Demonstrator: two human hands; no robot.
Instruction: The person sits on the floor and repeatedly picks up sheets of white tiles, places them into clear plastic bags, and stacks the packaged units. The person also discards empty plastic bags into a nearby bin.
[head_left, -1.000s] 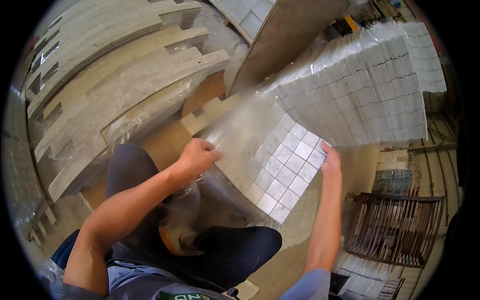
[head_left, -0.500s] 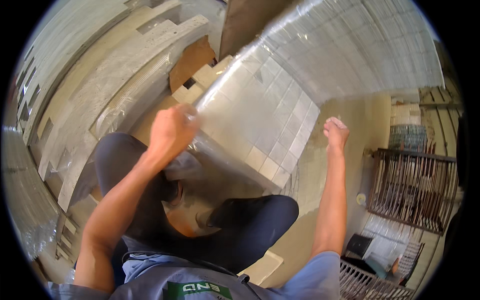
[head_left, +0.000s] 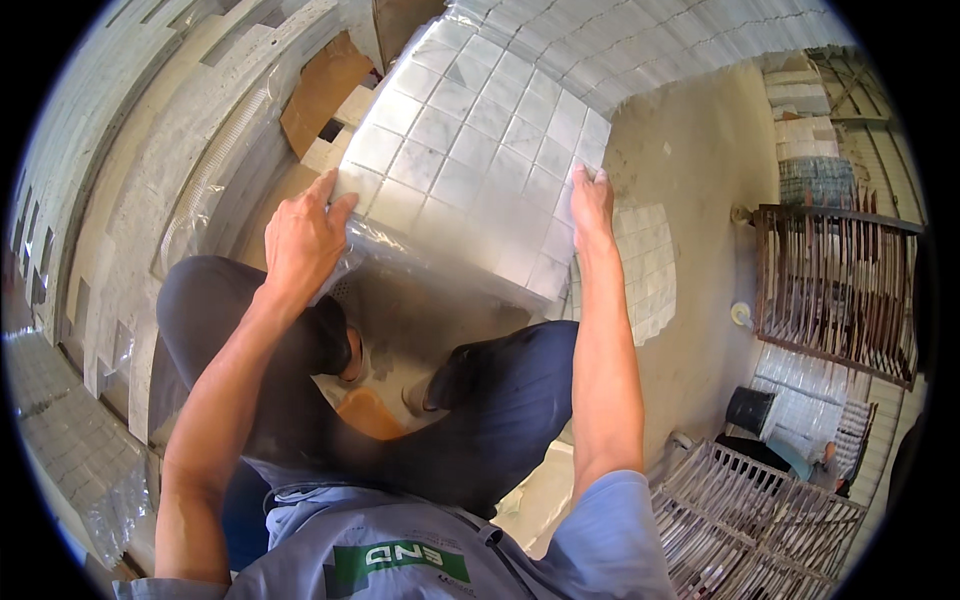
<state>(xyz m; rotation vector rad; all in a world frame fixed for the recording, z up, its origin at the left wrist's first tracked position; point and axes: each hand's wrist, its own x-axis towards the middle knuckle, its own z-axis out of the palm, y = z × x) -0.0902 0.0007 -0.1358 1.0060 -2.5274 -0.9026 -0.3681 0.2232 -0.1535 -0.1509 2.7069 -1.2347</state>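
In front of me lies a sheet of white-grey marble mosaic tile [head_left: 470,150], made of small square pieces with thin joints, on top of a pile whose near side shows clear plastic film [head_left: 400,245]. My left hand [head_left: 305,235] is at its near left edge, thumb and forefinger curled against the rim. On the opposite edge, my right hand [head_left: 592,205] pinches the border near the right corner. The fingers' undersides are hidden. The near part of the sheet looks hazy.
Curved stacks of pale stone strips [head_left: 190,160] stand on the left beside a brown cardboard piece [head_left: 325,90]. More mosaic sheets [head_left: 650,270] lie low on the right. Farther right are a slatted rack [head_left: 835,290] and a grey crate [head_left: 755,530]. My knees flank the pile's near side.
Both hands were raised and closed, apart from the tile. They have come to the sheet's two side edges, the right hand moving left and up. The view has shifted.
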